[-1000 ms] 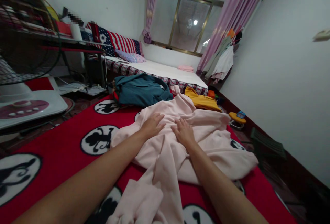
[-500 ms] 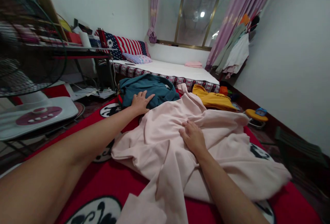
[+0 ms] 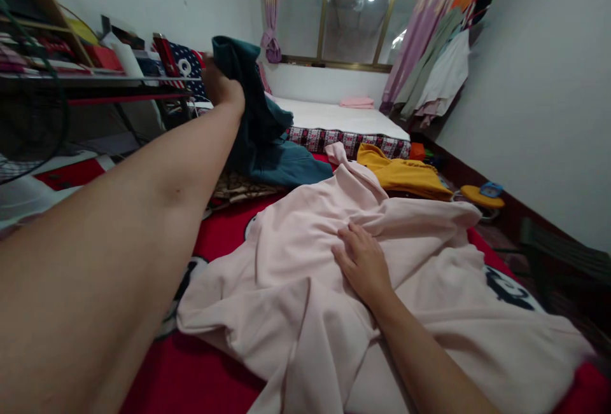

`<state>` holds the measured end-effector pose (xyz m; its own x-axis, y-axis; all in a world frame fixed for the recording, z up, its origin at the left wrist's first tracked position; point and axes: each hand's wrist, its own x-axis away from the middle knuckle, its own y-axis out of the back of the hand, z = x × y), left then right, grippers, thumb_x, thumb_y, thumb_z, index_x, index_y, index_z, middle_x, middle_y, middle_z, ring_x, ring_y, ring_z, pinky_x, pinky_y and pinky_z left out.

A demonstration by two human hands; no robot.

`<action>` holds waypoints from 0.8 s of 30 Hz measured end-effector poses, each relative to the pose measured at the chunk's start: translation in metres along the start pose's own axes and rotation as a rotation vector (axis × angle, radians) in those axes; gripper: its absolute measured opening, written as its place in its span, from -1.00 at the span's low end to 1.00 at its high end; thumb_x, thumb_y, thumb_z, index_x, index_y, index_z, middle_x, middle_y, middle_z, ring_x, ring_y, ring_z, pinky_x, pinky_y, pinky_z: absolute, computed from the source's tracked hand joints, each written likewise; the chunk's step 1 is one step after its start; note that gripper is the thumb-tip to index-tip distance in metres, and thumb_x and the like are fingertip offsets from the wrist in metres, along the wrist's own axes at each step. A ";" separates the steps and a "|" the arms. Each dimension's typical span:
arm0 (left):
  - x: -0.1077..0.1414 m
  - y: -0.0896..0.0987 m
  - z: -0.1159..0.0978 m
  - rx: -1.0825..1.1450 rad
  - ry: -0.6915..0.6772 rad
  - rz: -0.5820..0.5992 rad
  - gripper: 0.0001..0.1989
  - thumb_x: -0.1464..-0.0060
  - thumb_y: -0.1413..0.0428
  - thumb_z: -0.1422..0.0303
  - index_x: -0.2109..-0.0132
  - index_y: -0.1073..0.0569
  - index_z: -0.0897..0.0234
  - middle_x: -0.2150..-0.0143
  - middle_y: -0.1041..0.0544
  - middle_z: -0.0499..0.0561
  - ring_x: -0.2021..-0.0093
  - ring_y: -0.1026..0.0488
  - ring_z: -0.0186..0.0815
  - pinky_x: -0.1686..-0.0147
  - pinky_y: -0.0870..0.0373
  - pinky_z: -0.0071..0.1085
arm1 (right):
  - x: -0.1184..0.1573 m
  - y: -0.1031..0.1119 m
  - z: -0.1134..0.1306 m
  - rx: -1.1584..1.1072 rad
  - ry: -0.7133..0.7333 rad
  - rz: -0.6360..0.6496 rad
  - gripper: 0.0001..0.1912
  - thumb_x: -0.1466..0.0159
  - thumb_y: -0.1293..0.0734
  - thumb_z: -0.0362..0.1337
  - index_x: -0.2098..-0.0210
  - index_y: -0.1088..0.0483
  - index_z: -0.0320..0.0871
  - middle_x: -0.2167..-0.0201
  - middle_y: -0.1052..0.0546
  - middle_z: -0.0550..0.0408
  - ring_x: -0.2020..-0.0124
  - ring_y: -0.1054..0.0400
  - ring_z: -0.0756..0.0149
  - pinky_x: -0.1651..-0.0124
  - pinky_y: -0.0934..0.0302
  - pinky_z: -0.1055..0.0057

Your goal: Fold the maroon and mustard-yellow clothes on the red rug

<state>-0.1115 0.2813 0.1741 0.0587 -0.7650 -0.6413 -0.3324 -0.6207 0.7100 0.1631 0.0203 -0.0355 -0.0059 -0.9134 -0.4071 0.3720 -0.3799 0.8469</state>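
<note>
My left hand [image 3: 222, 86], stretched far forward, grips a raised part of a dark teal garment [image 3: 252, 96]; its fingers are partly hidden by the cloth. The rest of that garment [image 3: 296, 163] droops onto the pile at the far side of the bed. My right hand [image 3: 363, 261] lies flat on a pale pink garment [image 3: 296, 229], fingers a little apart, holding nothing. The pink garment is spread out with wrinkles over a red blanket [image 3: 200, 369] with black-and-white motifs. Under the teal cloth, a brown patterned fabric [image 3: 243, 188] shows.
A yellow garment [image 3: 401, 172] lies beyond the pink one. A bed with a white top [image 3: 329, 115] stands under the window. To the left are a cluttered desk [image 3: 119, 86] and part of a fan [image 3: 28, 191]. A yellow stool [image 3: 482, 198] stands at the right.
My left hand has gone from resting on the teal garment to lifting part of it up and to the left. My right hand stays on the pink garment. The view has shifted slightly.
</note>
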 end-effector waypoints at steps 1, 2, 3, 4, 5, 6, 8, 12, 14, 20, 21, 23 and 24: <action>0.003 -0.009 -0.001 -0.008 0.038 -0.003 -0.34 -0.40 0.31 0.30 -0.34 0.43 0.77 -0.39 0.11 0.50 -0.37 0.11 0.01 -0.30 0.18 0.06 | 0.000 0.000 0.000 -0.001 0.004 -0.002 -0.63 -0.27 -0.28 -0.20 -0.04 -0.43 -0.17 -0.23 -0.34 -0.15 -0.25 -0.18 -0.01 -0.27 -0.05 0.03; 0.011 -0.021 -0.002 -0.025 0.070 0.049 -0.29 -0.39 0.26 0.20 -0.37 0.39 0.68 -0.41 0.11 0.45 -0.37 0.11 0.05 -0.29 0.17 0.10 | 0.000 -0.001 -0.001 -0.002 0.006 -0.005 -0.63 -0.27 -0.28 -0.20 -0.04 -0.42 -0.17 -0.23 -0.34 -0.15 -0.26 -0.18 -0.01 -0.27 -0.05 0.03; 0.023 -0.036 -0.002 -0.023 0.074 0.120 -0.22 -0.32 0.14 0.08 -0.41 0.27 0.53 -0.41 0.05 0.37 -0.36 0.06 0.10 -0.27 0.13 0.15 | 0.000 -0.001 -0.001 -0.002 0.007 -0.008 -0.63 -0.28 -0.27 -0.20 -0.04 -0.42 -0.17 -0.23 -0.33 -0.15 -0.26 -0.18 0.00 -0.27 -0.05 0.03; 0.037 -0.053 -0.001 -0.081 0.046 0.353 -0.17 -0.26 0.08 0.01 -0.43 0.23 0.38 -0.44 0.13 0.32 -0.38 0.13 0.19 -0.24 0.17 0.27 | 0.000 -0.002 -0.002 0.000 0.007 -0.011 -0.64 -0.28 -0.27 -0.20 -0.04 -0.42 -0.17 -0.24 -0.33 -0.14 -0.26 -0.18 0.00 -0.28 -0.05 0.02; 0.050 -0.069 0.000 -0.081 0.005 0.475 -0.20 -0.20 0.00 -0.02 -0.42 0.07 0.22 -0.45 0.08 0.22 -0.38 0.11 0.20 -0.23 0.23 0.33 | 0.000 -0.002 -0.002 0.002 0.006 -0.012 -0.63 -0.28 -0.27 -0.20 -0.04 -0.42 -0.16 -0.24 -0.33 -0.14 -0.26 -0.18 0.00 -0.28 -0.05 0.02; 0.062 -0.084 0.002 -0.081 -0.015 0.534 -0.24 -0.15 -0.04 -0.04 -0.39 -0.05 0.13 -0.45 0.02 0.15 -0.39 0.09 0.19 -0.23 0.28 0.34 | -0.001 -0.003 -0.003 0.003 0.005 -0.012 -0.63 -0.28 -0.27 -0.19 -0.04 -0.42 -0.16 -0.24 -0.33 -0.14 -0.26 -0.18 0.00 -0.28 -0.04 0.02; 0.076 -0.106 0.008 -0.151 -0.066 0.650 -0.20 -0.09 -0.05 -0.09 -0.39 -0.05 0.04 -0.47 0.12 0.11 -0.42 0.21 0.21 -0.23 0.35 0.37 | -0.001 -0.003 -0.003 0.001 0.003 -0.006 -0.63 -0.27 -0.28 -0.19 -0.04 -0.42 -0.16 -0.24 -0.33 -0.13 -0.26 -0.18 0.01 -0.28 -0.05 0.02; 0.085 -0.111 0.015 -0.231 -0.175 0.658 -0.22 -0.14 0.02 -0.07 -0.40 -0.05 0.17 -0.46 0.10 0.19 -0.41 0.17 0.19 -0.26 0.22 0.28 | -0.002 -0.003 -0.003 -0.013 -0.003 -0.004 -0.62 -0.26 -0.29 -0.19 -0.04 -0.42 -0.16 -0.23 -0.34 -0.13 -0.26 -0.18 0.01 -0.28 -0.05 0.04; 0.100 -0.099 0.012 -0.137 -0.237 0.532 -0.32 -0.21 0.04 0.05 -0.35 -0.16 0.34 -0.40 -0.08 0.26 -0.39 0.01 0.08 -0.31 0.07 0.07 | -0.003 -0.002 -0.003 -0.024 -0.003 -0.004 -0.63 -0.26 -0.29 -0.19 -0.03 -0.43 -0.17 -0.22 -0.35 -0.14 -0.26 -0.18 0.01 -0.27 -0.05 0.04; 0.203 -0.061 0.000 0.374 -0.470 0.265 -0.56 -0.22 0.04 0.27 -0.18 -0.37 0.32 -0.15 -0.42 0.14 -0.17 -0.34 -0.21 -0.22 -0.21 -0.28 | -0.004 -0.002 -0.006 -0.080 0.006 -0.007 -0.65 -0.25 -0.30 -0.19 0.01 -0.46 -0.17 -0.19 -0.38 -0.15 -0.23 -0.21 0.04 -0.27 -0.06 0.08; 0.218 -0.058 -0.002 0.406 -0.450 0.297 -0.51 -0.21 0.02 0.22 -0.23 -0.31 0.31 -0.16 -0.41 0.15 -0.15 -0.36 -0.19 -0.19 -0.26 -0.27 | -0.005 -0.002 -0.006 -0.088 0.008 -0.008 -0.65 -0.25 -0.30 -0.19 0.02 -0.46 -0.17 -0.18 -0.38 -0.15 -0.22 -0.22 0.04 -0.26 -0.06 0.08; 0.241 -0.054 -0.007 0.398 -0.354 0.379 -0.30 -0.15 -0.05 0.10 -0.34 -0.14 0.33 -0.19 -0.37 0.21 -0.13 -0.37 -0.12 -0.14 -0.30 -0.22 | -0.005 -0.002 -0.007 -0.102 0.012 -0.016 -0.66 -0.24 -0.31 -0.19 0.03 -0.47 -0.17 -0.17 -0.39 -0.17 -0.21 -0.23 0.04 -0.26 -0.07 0.08; 0.249 -0.054 -0.011 0.362 -0.301 0.412 -0.20 -0.10 -0.10 0.06 -0.37 -0.07 0.33 -0.19 -0.36 0.23 -0.13 -0.36 -0.09 -0.12 -0.30 -0.20 | -0.005 -0.002 -0.008 -0.111 0.014 -0.023 -0.66 -0.23 -0.31 -0.19 0.04 -0.47 -0.18 -0.17 -0.39 -0.18 -0.21 -0.24 0.03 -0.25 -0.08 0.09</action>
<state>-0.0691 0.1229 -0.0205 -0.3922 -0.8146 -0.4273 -0.5726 -0.1473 0.8065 0.1693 0.0266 -0.0381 -0.0031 -0.9024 -0.4309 0.4723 -0.3811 0.7948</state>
